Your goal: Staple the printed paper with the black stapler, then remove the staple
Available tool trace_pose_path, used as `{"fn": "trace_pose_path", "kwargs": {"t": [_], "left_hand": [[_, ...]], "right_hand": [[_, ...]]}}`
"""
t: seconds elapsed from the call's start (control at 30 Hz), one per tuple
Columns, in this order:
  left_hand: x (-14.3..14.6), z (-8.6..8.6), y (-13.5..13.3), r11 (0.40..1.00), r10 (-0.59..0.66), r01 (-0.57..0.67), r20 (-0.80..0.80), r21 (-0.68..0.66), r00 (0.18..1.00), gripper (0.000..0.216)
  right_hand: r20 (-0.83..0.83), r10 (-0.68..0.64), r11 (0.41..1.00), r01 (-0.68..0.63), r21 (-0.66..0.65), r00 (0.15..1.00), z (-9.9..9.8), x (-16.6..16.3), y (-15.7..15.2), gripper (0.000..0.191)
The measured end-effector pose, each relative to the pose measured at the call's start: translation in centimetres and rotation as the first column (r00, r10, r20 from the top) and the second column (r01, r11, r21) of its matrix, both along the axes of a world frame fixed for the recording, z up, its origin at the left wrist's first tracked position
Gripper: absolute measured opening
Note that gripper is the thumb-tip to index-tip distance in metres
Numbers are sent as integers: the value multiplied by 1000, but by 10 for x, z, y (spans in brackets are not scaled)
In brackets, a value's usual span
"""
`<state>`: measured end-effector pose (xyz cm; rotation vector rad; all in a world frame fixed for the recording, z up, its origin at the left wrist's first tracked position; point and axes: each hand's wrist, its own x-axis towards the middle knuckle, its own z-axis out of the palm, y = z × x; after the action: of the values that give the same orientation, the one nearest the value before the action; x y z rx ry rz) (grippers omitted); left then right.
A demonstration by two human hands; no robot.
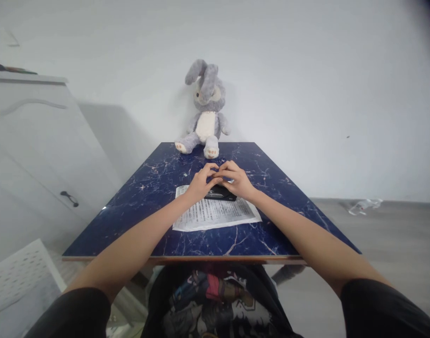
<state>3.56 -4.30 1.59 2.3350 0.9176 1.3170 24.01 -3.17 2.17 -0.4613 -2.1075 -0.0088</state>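
My left hand (201, 182) and my right hand (237, 180) meet over a small black object (220, 193) that lies on the far end of a printed sheet of paper (215, 213). Both hands have their fingers curled and touching above it. The black object looks like a stapler, though most of it is hidden under my hands. The paper lies flat on a dark blue marbled table (158, 183).
A grey and white plush rabbit (205, 110) sits at the table's far edge against the white wall. A white cabinet (32, 150) with a dark handle stands at the left. A white perforated panel (18, 277) is low at the left. Grey floor extends to the right.
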Motion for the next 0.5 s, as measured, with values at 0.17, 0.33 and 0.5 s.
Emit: {"fn": "trace_pose_path", "kwargs": {"t": [0.17,0.33,0.5], "left_hand": [[1,2,-2,1000,17,-17,0,-13,1000,32],[-3,1,7,995,95,-94,56,-24,994,24],[-16,-5,25,881,465,-473,-229,23,855,23]], "right_hand": [[-27,-2,1000,2,7,1000,5,0,-2,14],[-142,-201,973,181,-140,969,8,15,12,12],[-62,-478,780,391,-489,876,-14,57,51,14]]}}
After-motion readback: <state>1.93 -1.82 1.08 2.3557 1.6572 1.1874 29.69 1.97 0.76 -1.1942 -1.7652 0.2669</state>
